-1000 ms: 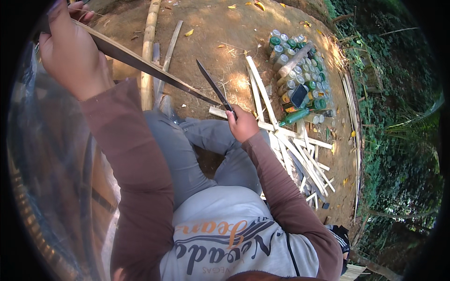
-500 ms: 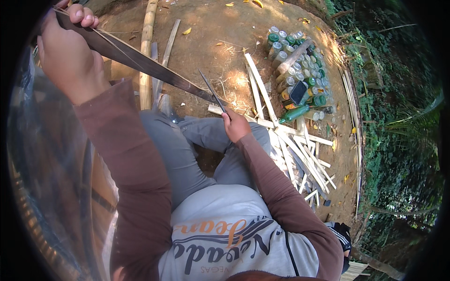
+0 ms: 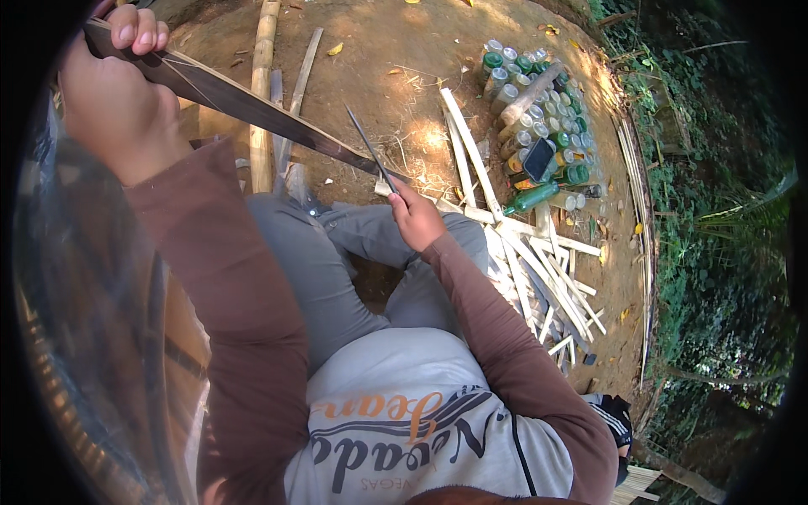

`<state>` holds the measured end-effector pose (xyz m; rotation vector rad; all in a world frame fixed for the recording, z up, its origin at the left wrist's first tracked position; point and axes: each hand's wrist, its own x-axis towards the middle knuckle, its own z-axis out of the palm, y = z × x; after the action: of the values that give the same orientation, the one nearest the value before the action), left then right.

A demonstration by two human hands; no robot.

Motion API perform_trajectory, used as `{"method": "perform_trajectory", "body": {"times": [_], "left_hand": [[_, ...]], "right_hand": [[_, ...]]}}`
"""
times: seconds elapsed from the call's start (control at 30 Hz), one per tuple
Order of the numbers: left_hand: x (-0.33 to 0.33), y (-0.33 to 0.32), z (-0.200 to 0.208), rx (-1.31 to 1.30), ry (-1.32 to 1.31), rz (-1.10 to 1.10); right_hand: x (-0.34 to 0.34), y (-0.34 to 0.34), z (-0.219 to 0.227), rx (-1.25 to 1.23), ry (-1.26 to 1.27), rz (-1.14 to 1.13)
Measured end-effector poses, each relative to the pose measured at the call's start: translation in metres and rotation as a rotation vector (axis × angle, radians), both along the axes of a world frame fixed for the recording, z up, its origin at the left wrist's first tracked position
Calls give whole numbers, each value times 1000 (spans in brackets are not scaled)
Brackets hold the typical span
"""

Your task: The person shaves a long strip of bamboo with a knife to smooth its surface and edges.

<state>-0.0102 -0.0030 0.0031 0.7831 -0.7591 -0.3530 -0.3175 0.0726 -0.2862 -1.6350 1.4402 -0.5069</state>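
Head view, dark strip: the long flat strip point(image 3: 252, 105) was held aslant above the ground point(image 3: 362, 80), from upper left down toward the knees; pale along its upper edge.
Left hand: the left hand point(image 3: 126, 105) was wrapped around the strip's upper end, fingers point(image 3: 145, 34) curled over it.
Right hand: the right hand point(image 3: 418, 219) was closed around the handle of a knife point(image 3: 367, 137); whether the strip was also touched by it could not be told.
Knife: blade was angled up-left across the strip's lower end; contact could not be confirmed.
Strip weight: judged light for its length.
Strip stiffness: judged springy along its length, stiffer across its width.
Strip surface: pale edge judged sharp or splintery; a loose fibre point(image 3: 195, 82) was seen across the dark face.
Strip hold: best taken across both flat faces near an end, fingers kept off the edges.
Pale strips: a loose pile point(image 3: 551, 282) was left by the right forearm, near bottles point(image 3: 515, 91).
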Motion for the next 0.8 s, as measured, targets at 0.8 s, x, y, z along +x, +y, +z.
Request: {"method": "perform_trajectory", "body": {"times": [0.8], "left_hand": [[1,3,-1,-45,-19,-27]], "right_hand": [[42,5,70,18,-254,35]]}}
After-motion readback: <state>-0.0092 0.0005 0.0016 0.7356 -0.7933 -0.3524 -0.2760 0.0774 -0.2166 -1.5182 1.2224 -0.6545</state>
